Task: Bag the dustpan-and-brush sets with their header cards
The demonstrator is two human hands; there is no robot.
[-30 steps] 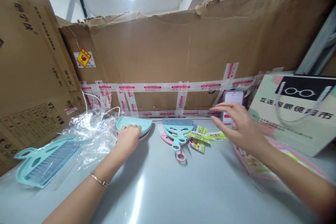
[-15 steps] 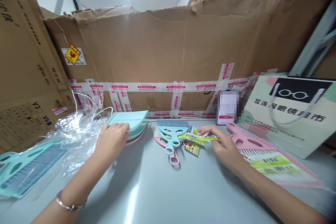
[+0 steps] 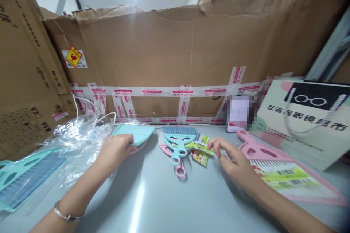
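My left hand [image 3: 116, 151] has its fingers curled round the near end of a mint dustpan [image 3: 133, 133]. That dustpan lies over others, with a pink edge showing beneath it. Beside the green paper labels [image 3: 201, 148] is my right hand [image 3: 232, 158], its thumb and index finger apart; its fingertips are at one label's end, and nothing is visibly gripped. The labels overlap the right side of a small pile of hand brushes, a mint brush [image 3: 179, 147] on top and a pink brush [image 3: 180, 170] below, handles pointing toward me.
On the right lie a pink dustpan and brush set [image 3: 253, 149] with a label, a phone [image 3: 237, 113] and a paper bag [image 3: 303, 131]. Clear plastic wrap [image 3: 79, 145] and a mint set [image 3: 30, 174] lie left. Cardboard boxes [image 3: 164, 51] stand behind the table [image 3: 164, 200].
The top mint dustpan has come down from a tilt onto the stack, still under my left hand. My right fingers have parted, and the label strip they held now lies lower by the brushes.
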